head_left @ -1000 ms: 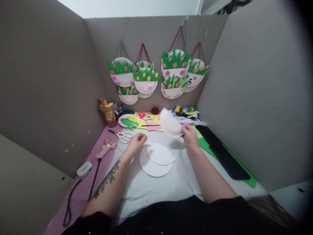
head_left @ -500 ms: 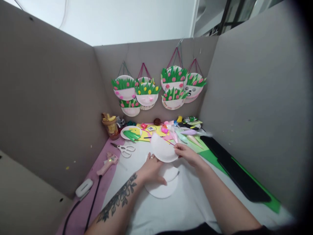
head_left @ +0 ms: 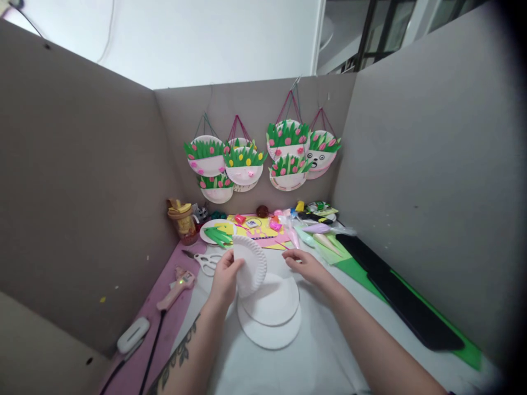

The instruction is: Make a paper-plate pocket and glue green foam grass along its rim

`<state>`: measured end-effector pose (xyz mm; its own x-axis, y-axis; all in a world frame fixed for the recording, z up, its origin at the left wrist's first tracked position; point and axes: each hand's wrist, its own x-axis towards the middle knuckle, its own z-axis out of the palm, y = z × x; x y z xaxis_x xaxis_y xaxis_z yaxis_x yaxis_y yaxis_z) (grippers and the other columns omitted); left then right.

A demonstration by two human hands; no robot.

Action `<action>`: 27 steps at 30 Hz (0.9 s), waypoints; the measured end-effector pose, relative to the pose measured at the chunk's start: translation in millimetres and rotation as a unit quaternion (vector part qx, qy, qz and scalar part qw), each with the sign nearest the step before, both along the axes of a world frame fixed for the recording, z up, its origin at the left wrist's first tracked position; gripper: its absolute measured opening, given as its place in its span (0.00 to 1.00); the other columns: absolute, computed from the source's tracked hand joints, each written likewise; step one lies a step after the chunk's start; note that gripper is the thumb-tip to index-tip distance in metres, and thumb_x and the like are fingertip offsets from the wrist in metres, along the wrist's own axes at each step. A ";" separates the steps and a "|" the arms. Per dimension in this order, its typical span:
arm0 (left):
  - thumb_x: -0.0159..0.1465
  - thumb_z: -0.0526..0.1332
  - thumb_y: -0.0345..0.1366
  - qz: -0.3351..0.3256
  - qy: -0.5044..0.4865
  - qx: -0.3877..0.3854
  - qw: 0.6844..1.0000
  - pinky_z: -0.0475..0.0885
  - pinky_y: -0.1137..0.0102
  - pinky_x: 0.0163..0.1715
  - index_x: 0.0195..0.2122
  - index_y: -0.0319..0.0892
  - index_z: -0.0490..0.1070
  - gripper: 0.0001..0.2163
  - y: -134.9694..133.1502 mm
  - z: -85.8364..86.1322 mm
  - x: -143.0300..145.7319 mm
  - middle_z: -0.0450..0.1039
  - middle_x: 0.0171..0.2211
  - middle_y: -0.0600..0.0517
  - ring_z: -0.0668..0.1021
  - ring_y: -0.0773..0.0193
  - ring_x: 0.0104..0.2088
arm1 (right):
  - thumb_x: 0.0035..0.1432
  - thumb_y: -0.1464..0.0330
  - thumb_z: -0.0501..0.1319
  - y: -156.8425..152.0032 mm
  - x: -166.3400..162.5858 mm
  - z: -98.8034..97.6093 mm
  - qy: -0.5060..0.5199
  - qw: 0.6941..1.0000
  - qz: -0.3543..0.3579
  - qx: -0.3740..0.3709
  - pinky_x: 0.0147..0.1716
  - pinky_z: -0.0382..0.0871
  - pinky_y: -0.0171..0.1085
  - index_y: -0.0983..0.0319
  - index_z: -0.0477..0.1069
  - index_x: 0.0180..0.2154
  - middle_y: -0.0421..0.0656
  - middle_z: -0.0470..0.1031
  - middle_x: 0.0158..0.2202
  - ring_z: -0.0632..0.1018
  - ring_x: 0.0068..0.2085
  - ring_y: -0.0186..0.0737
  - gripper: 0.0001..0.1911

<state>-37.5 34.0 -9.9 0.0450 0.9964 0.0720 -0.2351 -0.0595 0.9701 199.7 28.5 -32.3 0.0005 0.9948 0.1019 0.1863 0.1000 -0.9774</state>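
Note:
In my left hand is a white paper plate cut in half, gripped by its straight edge between thumb and fingers, its ridged rim facing right. Just below it, another half plate lies on a white paper plate, its curved edge toward me. My right hand hovers to the right of the held piece, fingers loosely bent, with no plate in it. A thin pink stick shows by its fingertips; I cannot tell whether they touch it.
White scissors and a pink glue gun lie left. Behind are a plate with green paper leaves, coloured paper and clay packets. A long black object lies right. Decorated plates hang on the grey partition.
The half plate has passed from my right hand to my left and moved left, turning on edge. My left hand has left the lower plates, uncovering them. My right hand has let go.

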 end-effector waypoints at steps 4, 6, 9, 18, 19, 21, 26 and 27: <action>0.47 0.65 0.39 -0.038 -0.065 -0.029 0.997 0.71 0.70 0.37 0.43 0.42 0.68 0.21 -5.7 -11.5 20.8 0.75 0.41 0.48 0.77 0.61 0.37 | 0.44 0.60 0.66 -6.7 -21.5 2.8 0.023 0.985 0.168 -0.029 0.22 0.60 0.31 0.62 0.75 0.35 0.41 0.75 0.29 0.70 0.25 0.33 0.16; 0.49 0.65 0.42 -0.048 -0.055 -0.022 0.997 0.71 0.69 0.40 0.47 0.42 0.66 0.24 -7.0 -12.6 23.0 0.73 0.46 0.46 0.77 0.60 0.41 | 0.45 0.62 0.66 -6.2 -25.3 0.0 0.027 0.985 0.167 -0.045 0.18 0.54 0.30 0.63 0.72 0.26 0.37 0.69 0.19 0.65 0.20 0.30 0.11; 0.55 0.61 0.47 -0.036 0.088 0.000 0.995 0.70 0.68 0.41 0.54 0.43 0.60 0.27 -3.4 -8.0 9.7 0.68 0.52 0.42 0.76 0.60 0.44 | 0.44 0.62 0.65 2.3 -15.4 -7.6 0.110 0.993 0.018 -0.033 0.18 0.54 0.30 0.62 0.65 0.20 0.35 0.65 0.15 0.64 0.17 0.30 0.13; 0.52 0.61 0.50 -0.134 0.682 0.011 0.718 0.66 0.66 0.33 0.45 0.41 0.69 0.23 0.4 -5.0 -36.4 0.76 0.39 0.40 0.77 0.49 0.39 | 0.41 0.57 0.67 52.8 57.4 -5.3 0.236 0.947 -0.217 -0.029 0.15 0.57 0.31 0.59 0.61 0.24 0.36 0.66 0.16 0.65 0.17 0.32 0.18; 0.51 0.62 0.51 -0.143 0.675 0.014 0.724 0.66 0.68 0.32 0.45 0.42 0.68 0.24 -0.8 -5.8 -35.6 0.76 0.38 0.41 0.77 0.50 0.38 | 0.44 0.55 0.66 62.3 65.0 3.4 0.235 0.947 -0.218 -0.024 0.15 0.57 0.31 0.58 0.60 0.24 0.37 0.66 0.17 0.66 0.17 0.33 0.19; 0.49 0.63 0.51 -0.145 0.663 0.016 0.735 0.65 0.69 0.31 0.45 0.42 0.68 0.26 -2.4 -6.7 -33.0 0.76 0.37 0.42 0.78 0.52 0.36 | 0.50 0.50 0.61 79.8 76.4 21.9 0.233 0.951 -0.204 -0.025 0.18 0.62 0.33 0.59 0.61 0.25 0.40 0.70 0.21 0.70 0.21 0.36 0.20; 0.49 0.64 0.46 -0.138 0.660 0.010 0.739 0.63 0.70 0.29 0.45 0.40 0.68 0.24 -1.3 -8.7 -28.2 0.76 0.36 0.42 0.77 0.53 0.35 | 0.50 0.49 0.61 75.1 56.8 30.3 0.089 0.984 -0.068 -0.135 0.26 0.66 0.35 0.60 0.68 0.31 0.47 0.76 0.35 0.76 0.31 0.39 0.20; 0.49 0.64 0.45 -0.142 0.661 0.010 0.737 0.63 0.70 0.29 0.45 0.39 0.68 0.24 -0.8 -9.6 -27.5 0.76 0.36 0.42 0.77 0.53 0.35 | 0.46 0.52 0.66 64.0 45.0 23.4 0.071 0.985 -0.049 -0.146 0.26 0.66 0.36 0.61 0.70 0.32 0.47 0.77 0.35 0.75 0.31 0.40 0.19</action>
<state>-65.0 33.2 -19.5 0.2951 0.9326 -0.2080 0.9087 -0.2066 0.3627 244.7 92.5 -8.9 0.0911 0.9761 -0.1972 0.0404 -0.2014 -0.9787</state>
